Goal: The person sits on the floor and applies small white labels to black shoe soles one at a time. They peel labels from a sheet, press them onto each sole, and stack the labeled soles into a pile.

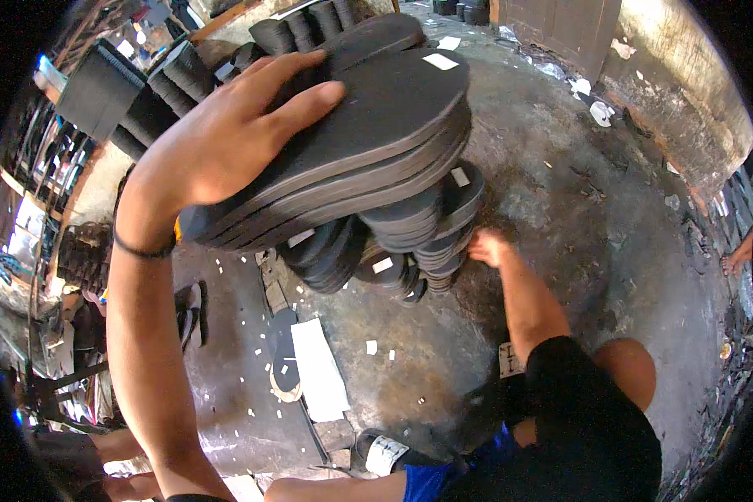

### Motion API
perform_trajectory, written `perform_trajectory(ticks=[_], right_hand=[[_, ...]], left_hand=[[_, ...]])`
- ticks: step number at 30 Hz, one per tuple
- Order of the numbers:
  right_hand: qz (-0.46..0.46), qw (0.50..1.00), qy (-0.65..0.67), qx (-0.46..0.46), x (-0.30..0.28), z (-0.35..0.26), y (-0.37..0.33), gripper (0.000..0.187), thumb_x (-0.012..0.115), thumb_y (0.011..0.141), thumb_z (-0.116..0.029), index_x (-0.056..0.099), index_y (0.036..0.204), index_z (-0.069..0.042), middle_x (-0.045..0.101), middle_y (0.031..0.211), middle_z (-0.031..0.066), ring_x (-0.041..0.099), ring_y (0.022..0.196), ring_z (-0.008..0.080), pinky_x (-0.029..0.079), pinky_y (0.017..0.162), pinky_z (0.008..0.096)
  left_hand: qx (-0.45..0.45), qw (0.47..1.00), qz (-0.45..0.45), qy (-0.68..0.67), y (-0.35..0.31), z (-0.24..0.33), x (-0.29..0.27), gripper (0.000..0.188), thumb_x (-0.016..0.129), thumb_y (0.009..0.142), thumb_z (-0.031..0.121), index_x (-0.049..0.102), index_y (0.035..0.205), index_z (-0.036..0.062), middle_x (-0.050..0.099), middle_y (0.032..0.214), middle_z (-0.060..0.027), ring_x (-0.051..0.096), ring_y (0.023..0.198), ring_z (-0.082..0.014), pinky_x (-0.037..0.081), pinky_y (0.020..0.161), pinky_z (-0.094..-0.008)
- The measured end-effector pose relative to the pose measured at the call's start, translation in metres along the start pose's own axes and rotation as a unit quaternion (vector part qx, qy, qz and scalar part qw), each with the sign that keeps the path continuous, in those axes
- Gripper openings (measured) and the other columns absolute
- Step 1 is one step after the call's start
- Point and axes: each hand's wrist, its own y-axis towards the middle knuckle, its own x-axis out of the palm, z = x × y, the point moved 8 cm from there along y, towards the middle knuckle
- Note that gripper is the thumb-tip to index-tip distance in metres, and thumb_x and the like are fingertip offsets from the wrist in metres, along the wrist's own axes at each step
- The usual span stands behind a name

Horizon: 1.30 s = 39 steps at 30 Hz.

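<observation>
My left hand [243, 125] lies over the top of a tall stack of black shoe soles [393, 109], its thumb and fingers stretched across the surface. A small white paper tag lies on the top sole. Beneath and beyond this stack stand shorter piles of dark soles [326, 259], some with white tags. My right hand [489, 248] reaches low to the right side of these piles and is at the edge of one pile [443, 251]. Its fingertips are small and partly hidden, so their grip does not show.
More stacked black soles [100, 92] stand at the back left. Loose soles [284, 356] and a white sheet [320, 368] lie on the floor among paper scraps. A stained wall [686, 84] runs along the right. Another person's hand [738, 255] shows at the far right.
</observation>
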Motion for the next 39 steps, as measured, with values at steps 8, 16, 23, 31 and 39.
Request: perform_trajectory(ticks=[8, 16, 23, 31, 39], right_hand=[[-0.12, 0.992, 0.014, 0.036, 0.07, 0.024, -0.033, 0.062, 0.045, 0.103, -0.063, 0.057, 0.146, -0.018, 0.061, 0.145, 0.0086, 0.055, 0.134, 0.0294, 0.039, 0.115, 0.0541], [-0.196, 0.972, 0.125, 0.021, 0.099, 0.009, -0.057, 0.061, 0.041, 0.106, -0.059, 0.055, 0.147, -0.016, 0.062, 0.144, 0.0073, 0.056, 0.135, 0.0264, 0.043, 0.113, 0.0468], [-0.206, 0.969, 0.132, 0.034, 0.121, 0.017, -0.049, 0.053, 0.048, 0.104, -0.051, 0.068, 0.128, -0.008, 0.072, 0.126, 0.0119, 0.063, 0.124, 0.0285, 0.046, 0.11, 0.0461], [-0.272, 0.911, 0.294, 0.098, 0.16, 0.071, -0.033, 0.049, 0.049, 0.101, -0.044, 0.072, 0.117, -0.004, 0.076, 0.114, 0.0135, 0.071, 0.103, 0.0317, 0.055, 0.099, 0.0479], [-0.299, 0.871, 0.382, 0.075, 0.16, 0.122, -0.01, 0.06, 0.055, 0.095, -0.057, 0.071, 0.123, -0.006, 0.074, 0.118, 0.0153, 0.07, 0.105, 0.0291, 0.055, 0.097, 0.048]], left_hand=[[-0.113, 0.992, 0.016, -0.05, -0.007, -0.005, 0.01, 0.054, 0.05, 0.102, 0.034, 0.053, 0.146, 0.0031, 0.051, 0.151, -0.02, 0.046, 0.143, -0.0266, 0.032, 0.119, -0.0366], [-0.228, 0.957, 0.02, -0.179, -0.069, -0.048, 0.001, 0.085, 0.051, 0.09, 0.046, 0.035, 0.159, -0.0014, 0.037, 0.163, -0.018, 0.035, 0.151, -0.034, 0.02, 0.126, -0.0432], [-0.244, 0.93, 0.074, -0.265, -0.209, -0.157, -0.031, 0.067, 0.048, 0.103, 0.03, 0.032, 0.16, -0.0026, 0.042, 0.16, -0.0153, 0.042, 0.146, -0.0284, 0.027, 0.126, -0.0414], [-0.278, 0.862, 0.176, -0.386, -0.315, -0.243, -0.01, 0.05, 0.044, 0.113, 0.03, 0.044, 0.155, 0.0029, 0.061, 0.143, -0.0074, 0.06, 0.124, -0.0191, 0.042, 0.117, -0.0363], [-0.309, 0.905, 0.095, -0.278, -0.119, -0.122, -0.022, 0.094, 0.06, 0.073, 0.053, 0.045, 0.144, -0.0061, 0.041, 0.154, -0.0222, 0.039, 0.146, -0.0342, 0.023, 0.123, -0.045]])
